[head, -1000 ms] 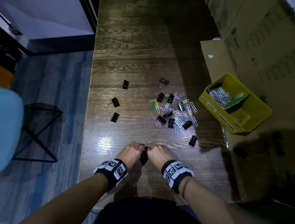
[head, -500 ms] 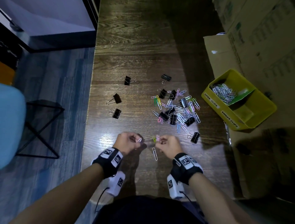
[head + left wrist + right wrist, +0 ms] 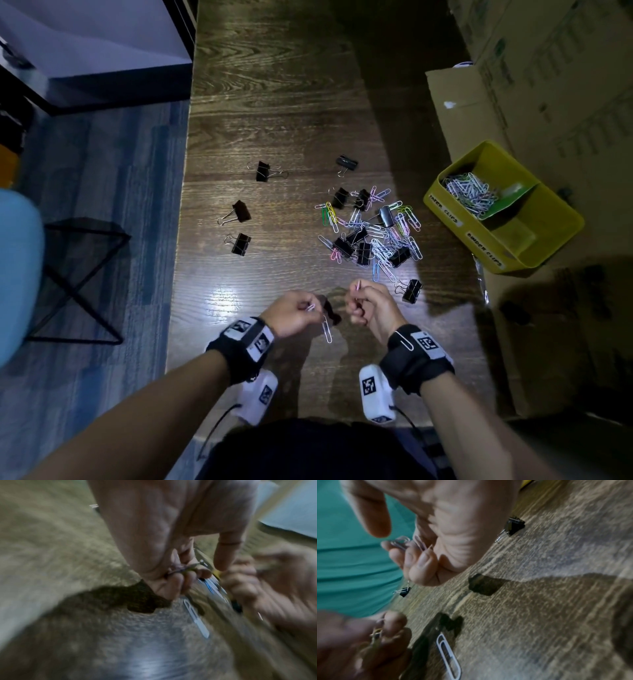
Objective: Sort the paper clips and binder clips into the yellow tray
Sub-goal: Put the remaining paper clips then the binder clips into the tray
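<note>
Head view: white paper clip (image 3: 327, 329) flat on wooden table (image 3: 274, 102), long axis toward the body. Left hand (image 3: 294, 312) and right hand (image 3: 368, 303), curled, each pinch small paper clips. Yellow tray (image 3: 555, 219) far right.

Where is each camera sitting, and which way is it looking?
Head: sits on the person's head, looks down at the table, yellow tray and clip pile; shows both forearms, left hand and right hand.
Left wrist: looks along the left hand, which pinches paper clips; blurred.
Right wrist: looks along the right hand, which pinches paper clips.
Shared: all three see the white paper clip lying on the table.
</note>
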### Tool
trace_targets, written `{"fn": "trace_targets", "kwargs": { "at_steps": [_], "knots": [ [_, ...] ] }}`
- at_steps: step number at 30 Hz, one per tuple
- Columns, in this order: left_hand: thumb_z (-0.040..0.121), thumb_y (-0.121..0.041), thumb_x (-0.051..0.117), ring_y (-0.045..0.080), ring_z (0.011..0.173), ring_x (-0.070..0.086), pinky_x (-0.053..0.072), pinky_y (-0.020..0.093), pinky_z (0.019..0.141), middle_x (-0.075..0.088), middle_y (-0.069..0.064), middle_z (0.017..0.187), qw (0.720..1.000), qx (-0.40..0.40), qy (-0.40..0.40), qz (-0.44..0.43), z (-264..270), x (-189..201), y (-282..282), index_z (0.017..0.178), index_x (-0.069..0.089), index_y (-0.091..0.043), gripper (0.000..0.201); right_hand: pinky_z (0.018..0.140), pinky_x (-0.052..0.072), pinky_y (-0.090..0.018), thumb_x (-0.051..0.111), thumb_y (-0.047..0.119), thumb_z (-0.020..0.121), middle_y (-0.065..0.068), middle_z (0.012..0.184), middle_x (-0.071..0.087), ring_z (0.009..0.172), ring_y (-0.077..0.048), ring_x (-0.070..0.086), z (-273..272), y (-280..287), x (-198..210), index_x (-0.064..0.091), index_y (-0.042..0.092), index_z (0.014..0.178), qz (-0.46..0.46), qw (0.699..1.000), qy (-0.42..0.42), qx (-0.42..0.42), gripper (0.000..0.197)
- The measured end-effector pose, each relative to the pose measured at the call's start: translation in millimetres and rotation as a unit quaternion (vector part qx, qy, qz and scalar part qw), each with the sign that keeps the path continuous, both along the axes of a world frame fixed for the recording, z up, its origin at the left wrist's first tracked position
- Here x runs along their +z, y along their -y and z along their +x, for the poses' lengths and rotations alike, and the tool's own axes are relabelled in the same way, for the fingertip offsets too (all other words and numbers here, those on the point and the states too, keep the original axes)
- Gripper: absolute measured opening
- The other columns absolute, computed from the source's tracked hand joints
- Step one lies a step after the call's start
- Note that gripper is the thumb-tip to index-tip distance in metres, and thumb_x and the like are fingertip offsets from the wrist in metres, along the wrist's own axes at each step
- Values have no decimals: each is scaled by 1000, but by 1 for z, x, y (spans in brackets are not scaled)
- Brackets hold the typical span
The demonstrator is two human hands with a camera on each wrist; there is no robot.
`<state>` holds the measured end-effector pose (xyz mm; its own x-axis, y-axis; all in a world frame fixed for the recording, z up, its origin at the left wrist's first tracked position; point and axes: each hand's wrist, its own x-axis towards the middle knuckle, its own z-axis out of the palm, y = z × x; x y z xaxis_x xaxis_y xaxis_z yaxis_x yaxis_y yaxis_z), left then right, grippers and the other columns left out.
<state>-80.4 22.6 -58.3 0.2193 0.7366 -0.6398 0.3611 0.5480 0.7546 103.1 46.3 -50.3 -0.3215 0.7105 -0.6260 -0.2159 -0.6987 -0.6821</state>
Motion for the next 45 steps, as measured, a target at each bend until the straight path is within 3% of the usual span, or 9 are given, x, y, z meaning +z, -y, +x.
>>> {"fn": "trace_targets", "kwargs": {
  "at_steps": [3, 8, 13, 15, 21, 27, 35, 42, 45],
  "knots": [
    [75, -33, 64, 17, 80, 62, 50, 31, 73, 67, 0, 93, 916, -322, -159, 178, 8, -2, -1, 96, 60, -29, 22, 38, 18, -15, 50, 23, 93, 7, 49, 41, 40, -5, 29, 3, -2, -3, 40, 16, 69, 4, 999, 46, 18, 27],
    [82, -25, 66, 18, 82, 65, 52, 26, 59, 66, 1, 95, 764, -479, -213, 376, 13, 5, -4, 105, 64, -18, 24, 35, 20, -14, 38, 21, 100, 10, 47, 35, 39, -5, 26, 10, -8, -1, 39, 16, 67, -4, 997, 73, 30, 34],
    [97, -30, 37, 23, 110, 53, 45, 31, 82, 50, 8, 130, 775, -488, -283, 285, 14, -3, -2, 129, 42, -14, 37, 37, 23, -15, 38, 23, 100, 9, 51, 37, 41, -5, 29, 29, -18, 12, 41, 18, 68, 34, 994, 105, 15, 32],
    [96, -32, 28, 21, 108, 54, 45, 30, 82, 48, 3, 134, 826, -440, -230, 268, 17, -1, -7, 130, 40, -22, 37, 37, 22, -15, 37, 22, 100, 7, 53, 35, 42, -5, 28, 39, -24, 23, 40, 18, 67, 46, 992, 114, -6, 33],
    [96, -24, 37, 18, 57, 48, 44, 27, 55, 50, 2, 67, 996, -47, -72, 20, 55, 5, -63, 68, 45, -23, 29, 41, 18, -19, 36, 19, 100, 5, 55, 33, 43, -6, 28, 89, -62, 67, 39, 16, 68, 77, 981, 108, -143, 33],
    [88, -8, 40, 13, 41, 33, 22, 15, 38, 38, 4, 56, 994, 66, 89, -5, 149, 72, -173, 69, 46, -11, 20, 45, 27, -23, 42, 16, 97, 1, 58, 39, 48, -10, 34, 129, -128, 102, 48, 16, 69, 108, 947, 175, -245, 29],
    [88, -19, 51, 32, 85, 64, 48, 31, 69, 67, 20, 93, 972, -103, -137, 159, 244, 79, -254, 86, 64, -5, 19, 44, 35, -23, 48, 19, 90, 1, 61, 49, 51, -11, 44, 151, -178, 102, 56, 16, 76, 114, 924, 270, -247, 16],
    [86, -8, 49, 20, 99, 61, 45, 22, 77, 66, 7, 108, 966, -146, -120, 174, 235, 72, -256, 115, 64, -14, 33, 89, 49, -48, 51, 42, 76, -18, 95, 67, 96, -36, 61, 163, -206, 82, 62, 14, 70, 102, 906, 402, -82, 31],
    [89, -3, 51, 15, 73, 60, 47, 23, 59, 65, 7, 85, 986, -32, -8, 162, 210, 81, -248, 96, 65, -10, 17, 96, 44, -42, 56, 37, 85, -13, 116, 63, 109, -31, 56, 163, -206, 82, 64, 7, 109, 105, 889, 445, 31, 39]
  ]
}}
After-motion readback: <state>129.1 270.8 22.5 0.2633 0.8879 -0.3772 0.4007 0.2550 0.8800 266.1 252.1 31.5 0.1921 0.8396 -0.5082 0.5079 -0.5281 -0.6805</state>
